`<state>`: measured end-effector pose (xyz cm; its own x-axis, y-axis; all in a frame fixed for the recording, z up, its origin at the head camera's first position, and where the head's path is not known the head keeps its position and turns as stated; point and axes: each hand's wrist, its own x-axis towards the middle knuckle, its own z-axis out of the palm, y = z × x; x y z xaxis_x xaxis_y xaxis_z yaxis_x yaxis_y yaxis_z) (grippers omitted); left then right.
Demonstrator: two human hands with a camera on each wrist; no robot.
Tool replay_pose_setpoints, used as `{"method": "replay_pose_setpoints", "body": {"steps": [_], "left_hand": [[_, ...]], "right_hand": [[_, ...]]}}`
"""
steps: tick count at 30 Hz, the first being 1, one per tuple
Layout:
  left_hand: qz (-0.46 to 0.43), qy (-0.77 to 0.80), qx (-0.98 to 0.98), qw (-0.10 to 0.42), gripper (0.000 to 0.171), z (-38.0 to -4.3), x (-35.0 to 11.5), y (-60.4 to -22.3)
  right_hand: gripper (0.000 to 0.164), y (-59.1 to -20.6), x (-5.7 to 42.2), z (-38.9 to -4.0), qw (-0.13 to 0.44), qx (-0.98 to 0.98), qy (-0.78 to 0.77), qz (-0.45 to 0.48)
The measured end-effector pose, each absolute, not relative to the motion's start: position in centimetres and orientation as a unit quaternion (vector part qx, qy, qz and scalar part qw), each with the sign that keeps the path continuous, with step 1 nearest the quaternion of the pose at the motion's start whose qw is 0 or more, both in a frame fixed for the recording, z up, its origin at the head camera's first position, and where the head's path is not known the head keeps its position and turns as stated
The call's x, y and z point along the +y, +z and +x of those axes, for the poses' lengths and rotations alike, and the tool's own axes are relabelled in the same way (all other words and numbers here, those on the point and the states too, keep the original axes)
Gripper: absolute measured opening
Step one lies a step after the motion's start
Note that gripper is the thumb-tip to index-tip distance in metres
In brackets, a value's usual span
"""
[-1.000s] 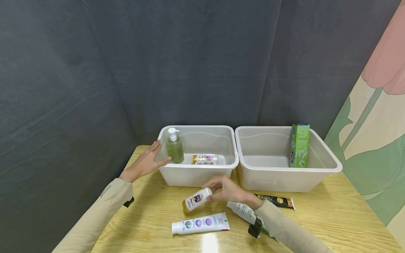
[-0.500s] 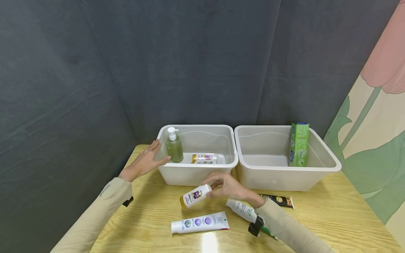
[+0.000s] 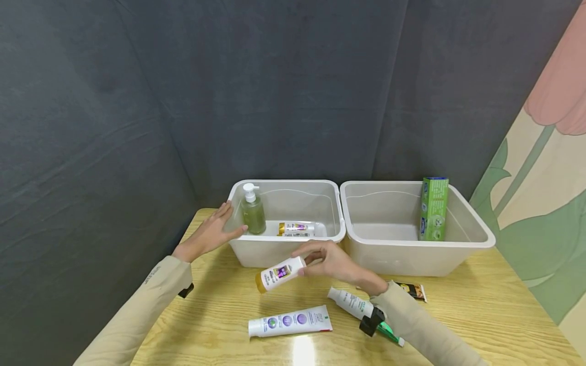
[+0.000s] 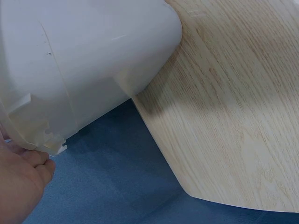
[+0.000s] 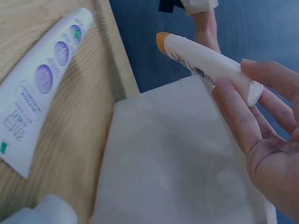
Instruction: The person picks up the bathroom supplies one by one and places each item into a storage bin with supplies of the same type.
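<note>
My right hand (image 3: 327,262) pinches a small white bottle with a gold cap (image 3: 280,273) by its white end, in front of the left bin. Its cap points left and down in the head view; in the right wrist view the bottle (image 5: 205,60) lies between thumb and fingers. At the left bin's (image 3: 284,254) left front corner, my left hand (image 3: 212,233) holds the rim. The left wrist view shows the left fingers (image 4: 39,163) curled at that rim. Inside this bin stand a green pump bottle (image 3: 254,216) and a lying white bottle with a gold cap (image 3: 296,229).
To the right, a second bin (image 3: 412,256) holds an upright green box (image 3: 433,209). On the wooden table (image 3: 220,315) lie a white toothpaste tube with purple circles (image 3: 290,321), a white and green tube (image 3: 354,303) and a black tube (image 3: 414,291), the last two partly hidden by the right arm.
My right hand has raised the white bottle slightly and moved it toward the left bin, and the bottle lies flatter. The left hand has stayed at the rim.
</note>
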<state>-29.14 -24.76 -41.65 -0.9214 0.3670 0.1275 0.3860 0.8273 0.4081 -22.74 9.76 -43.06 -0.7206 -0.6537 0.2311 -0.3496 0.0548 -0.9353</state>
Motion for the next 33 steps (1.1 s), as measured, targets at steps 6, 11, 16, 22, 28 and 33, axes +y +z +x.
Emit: {"method": "replay_pose_setpoints", "body": {"steps": [6,11,16,22,28,33], "left_hand": [[-0.195,-0.219,-0.956,0.022,0.094,-29.2,-24.7,-41.7],[-0.195,-0.217,-0.956,0.020,0.095,-29.2,-24.7,-41.6],[-0.194,-0.216,-0.957,0.018,0.095,-29.1,-24.7,-41.7],[-0.193,-0.220,-0.956,0.016,0.095,-29.0,-24.6,-41.6],[-0.193,-0.221,-0.956,0.018,0.095,-29.1,-24.7,-41.5],[-0.194,-0.223,-0.955,0.017,0.096,-29.1,-24.7,-41.6]], "right_hand": [[0.040,-41.7,9.9,-22.7,0.108,0.722,-0.592,-0.341],[0.039,-40.8,9.9,-22.8,0.109,0.712,-0.610,-0.329],[0.039,-40.0,9.9,-23.0,0.110,0.718,-0.615,-0.306],[0.042,-38.9,10.2,-23.1,0.125,0.720,-0.633,-0.255],[0.044,-38.0,10.3,-23.7,0.122,0.720,-0.647,-0.217],[0.045,-37.8,10.4,-24.6,0.100,0.724,-0.639,-0.239]]}}
